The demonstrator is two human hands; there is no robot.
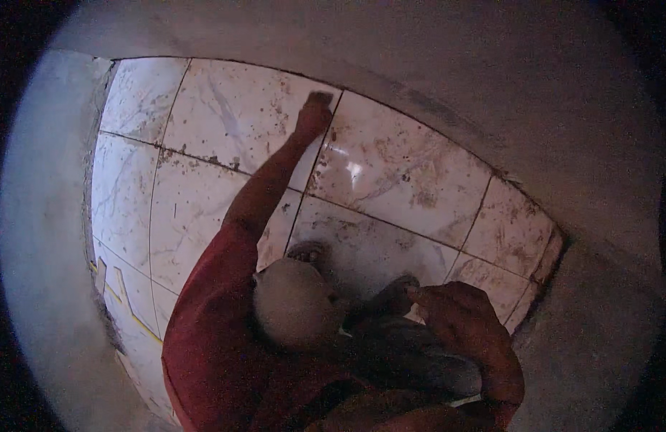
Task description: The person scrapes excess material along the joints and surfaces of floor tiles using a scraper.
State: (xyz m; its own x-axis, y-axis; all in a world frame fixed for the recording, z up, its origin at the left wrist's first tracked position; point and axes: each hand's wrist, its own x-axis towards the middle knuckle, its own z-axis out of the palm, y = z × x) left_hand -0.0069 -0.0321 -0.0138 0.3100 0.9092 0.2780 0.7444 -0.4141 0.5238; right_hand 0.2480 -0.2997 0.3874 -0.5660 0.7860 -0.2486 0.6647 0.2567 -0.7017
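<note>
The right hand (pixel 459 324) is nearest, just right of the crouching person (pixel 217 338) in red. Its grip curls by a dark thing (pixel 390 295); whether it holds it, I cannot tell. Beyond that person, their outstretched hand (pixel 315 115) presses the smeared tiles (pixel 398 173).

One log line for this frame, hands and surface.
left hand on tile joint | right hand low, grip unclear | floor tiles smeared

Grey plastered walls (pixel 563 93) surround the marble-patterned tile floor (pixel 181 209).
</note>
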